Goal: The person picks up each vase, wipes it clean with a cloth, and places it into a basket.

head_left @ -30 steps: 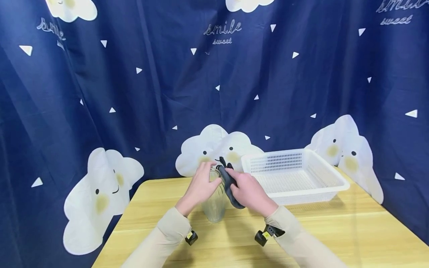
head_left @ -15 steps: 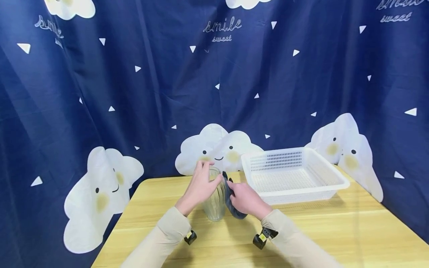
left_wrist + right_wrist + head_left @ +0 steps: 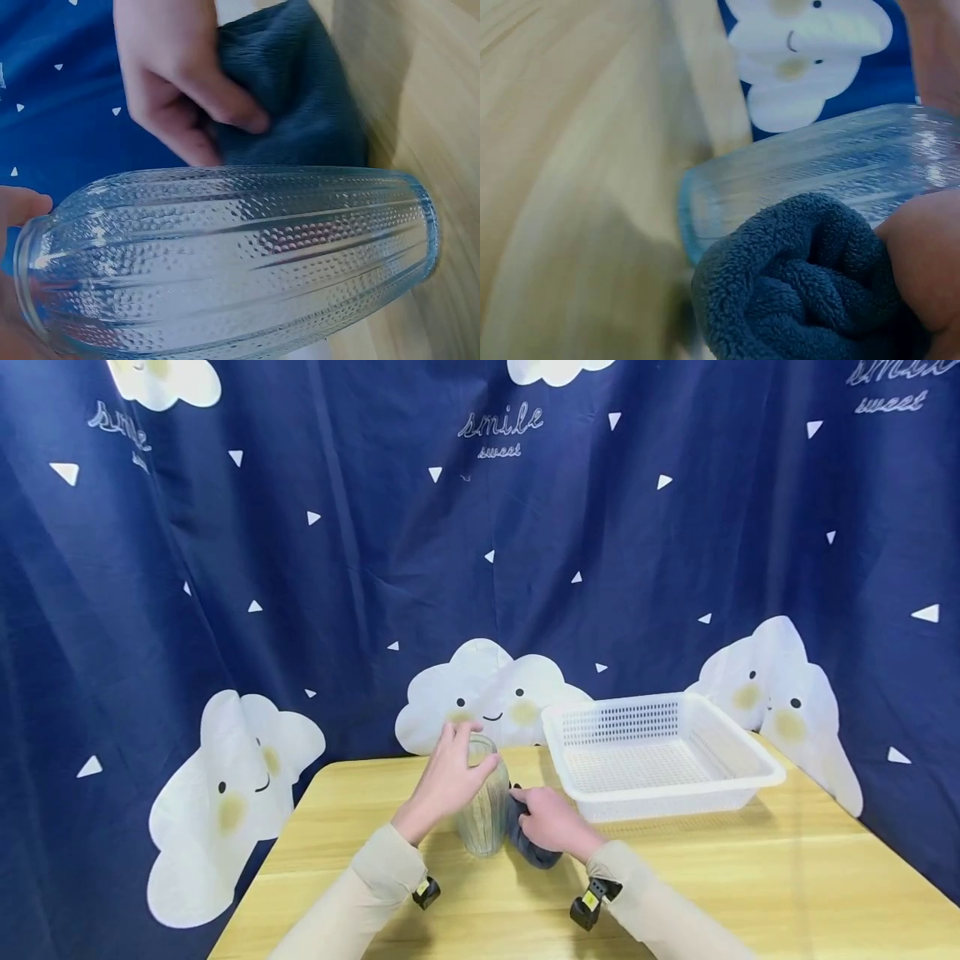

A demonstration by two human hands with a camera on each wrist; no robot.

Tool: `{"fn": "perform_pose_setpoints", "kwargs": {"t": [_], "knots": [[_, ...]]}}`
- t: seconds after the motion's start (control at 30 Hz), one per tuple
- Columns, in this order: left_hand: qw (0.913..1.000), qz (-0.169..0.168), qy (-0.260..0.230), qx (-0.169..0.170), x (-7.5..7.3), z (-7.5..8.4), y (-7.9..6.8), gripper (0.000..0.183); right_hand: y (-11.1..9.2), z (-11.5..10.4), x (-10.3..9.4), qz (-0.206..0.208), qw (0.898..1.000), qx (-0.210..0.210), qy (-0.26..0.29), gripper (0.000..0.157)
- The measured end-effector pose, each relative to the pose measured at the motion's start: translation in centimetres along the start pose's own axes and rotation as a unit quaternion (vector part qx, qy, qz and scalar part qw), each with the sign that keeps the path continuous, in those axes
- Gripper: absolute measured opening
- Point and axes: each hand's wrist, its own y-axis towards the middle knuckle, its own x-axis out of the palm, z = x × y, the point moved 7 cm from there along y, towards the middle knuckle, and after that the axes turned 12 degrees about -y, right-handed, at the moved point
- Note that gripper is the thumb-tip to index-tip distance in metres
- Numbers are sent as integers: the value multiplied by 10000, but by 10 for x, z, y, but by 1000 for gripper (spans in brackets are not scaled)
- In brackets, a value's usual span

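A clear glass vase (image 3: 483,818) with a dimpled, ribbed surface stands upright on the wooden table. Around its rim my left hand (image 3: 454,774) holds it from the left, thumb on the near side. A dark blue-grey towel (image 3: 538,855) is bunched in my right hand (image 3: 553,820), its fingers curled into the fabric. That hand sits low beside the vase's right side. In the left wrist view the towel (image 3: 300,97) meets the glass along the wall. Thick terry folds of the towel (image 3: 795,277) cover part of the vase (image 3: 795,165) in the right wrist view.
A white perforated plastic basket (image 3: 675,797) sits on the table (image 3: 750,877) behind and right of the right hand. Behind the table's far edge hangs a navy curtain (image 3: 360,568) with cloud prints.
My right hand has brought the towel from the vase's rim down along its right side toward the base. The left hand keeps its hold near the rim.
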Motion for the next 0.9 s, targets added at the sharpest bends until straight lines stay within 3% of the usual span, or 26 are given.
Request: {"fn": "perform_pose_setpoints", "kwargs": {"t": [0.33, 0.47, 0.57, 0.7, 0.9], "knots": [[9998, -130, -70, 161, 3, 6, 1, 48, -2, -13, -76, 1086, 9941, 17, -28, 46], [9999, -96, -35, 117, 5, 6, 3, 50, -2, -21, -96, 1507, 9885, -119, -86, 45], [10000, 33, -10, 0, 5, 3, 3, 52, 0, -24, -96, 1526, 9878, -172, -264, 44], [9998, 128, -23, -132, 5, -1, 2, 56, 1, -22, -82, 1322, 9895, -150, -571, 44], [9999, 114, 13, -25, 5, -4, 1, 54, 1, -18, -61, 1151, 9912, -174, -622, 47]]}}
